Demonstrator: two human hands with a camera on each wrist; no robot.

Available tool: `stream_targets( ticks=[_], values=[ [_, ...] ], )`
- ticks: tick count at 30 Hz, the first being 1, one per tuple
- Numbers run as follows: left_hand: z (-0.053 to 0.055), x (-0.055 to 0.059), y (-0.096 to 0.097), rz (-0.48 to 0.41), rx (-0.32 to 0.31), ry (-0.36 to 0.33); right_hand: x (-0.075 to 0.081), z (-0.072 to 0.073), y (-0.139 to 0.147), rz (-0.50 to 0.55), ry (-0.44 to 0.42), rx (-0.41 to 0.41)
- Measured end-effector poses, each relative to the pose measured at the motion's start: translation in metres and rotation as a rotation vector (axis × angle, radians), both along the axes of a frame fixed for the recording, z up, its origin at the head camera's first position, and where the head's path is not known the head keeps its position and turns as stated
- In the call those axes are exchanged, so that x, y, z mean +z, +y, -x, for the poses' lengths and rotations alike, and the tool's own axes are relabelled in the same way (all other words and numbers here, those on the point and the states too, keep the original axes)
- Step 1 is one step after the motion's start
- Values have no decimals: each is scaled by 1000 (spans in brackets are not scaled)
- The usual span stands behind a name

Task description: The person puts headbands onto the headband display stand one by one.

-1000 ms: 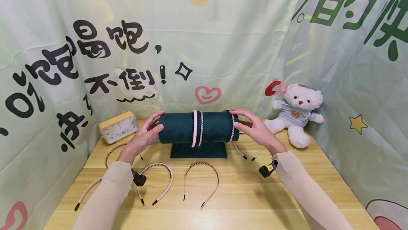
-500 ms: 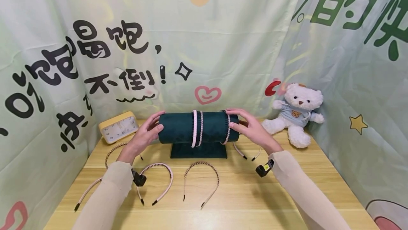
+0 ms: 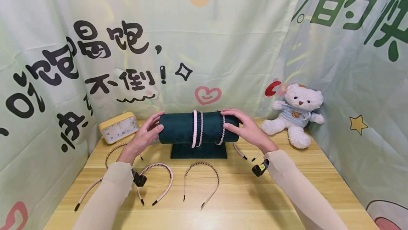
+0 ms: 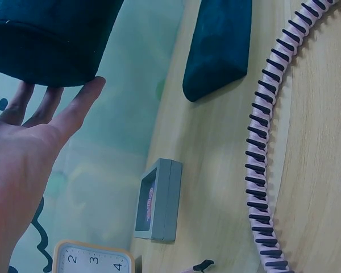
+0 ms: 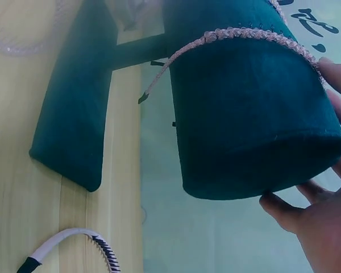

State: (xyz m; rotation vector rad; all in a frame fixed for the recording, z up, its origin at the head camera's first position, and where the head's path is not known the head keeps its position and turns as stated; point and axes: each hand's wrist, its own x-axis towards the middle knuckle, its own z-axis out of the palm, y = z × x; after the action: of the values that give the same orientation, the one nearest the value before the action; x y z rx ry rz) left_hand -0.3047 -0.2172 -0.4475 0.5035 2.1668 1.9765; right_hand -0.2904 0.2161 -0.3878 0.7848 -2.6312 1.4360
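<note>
A dark green velvet display roll [image 3: 176, 129] lies level on its stand [image 3: 198, 151] in the head view. A pink headband [image 3: 194, 130] and a thin beaded headband [image 3: 200, 130] sit around its middle. My left hand [image 3: 144, 136] touches the roll's left end with fingertips and thumb, fingers fairly straight. Near the right end, my right hand [image 3: 248, 128] presses with thumb and finger against a third, beaded headband [image 3: 222, 130]. In the right wrist view this headband [image 5: 244, 34] crosses the roll, its black tip hanging free; other fingers touch the roll's end.
More headbands lie on the wooden table, one [image 3: 201, 163] in front of the stand. A yellow clock [image 3: 118, 127] stands at back left and a white teddy bear [image 3: 296, 113] at back right. The left wrist view shows a small grey box [image 4: 165, 199] beside the clock.
My right hand has moved left, and the beaded headband under its fingers has slid left along the roll. My left hand, the roll and the two middle headbands stay put.
</note>
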Motion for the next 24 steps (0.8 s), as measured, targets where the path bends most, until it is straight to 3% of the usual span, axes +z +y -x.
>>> stream_targets(
  ticks=[24],
  values=[
    [1,-2,-1,-2,0,-1,6,5,-23,-143,130,4]
  ],
)
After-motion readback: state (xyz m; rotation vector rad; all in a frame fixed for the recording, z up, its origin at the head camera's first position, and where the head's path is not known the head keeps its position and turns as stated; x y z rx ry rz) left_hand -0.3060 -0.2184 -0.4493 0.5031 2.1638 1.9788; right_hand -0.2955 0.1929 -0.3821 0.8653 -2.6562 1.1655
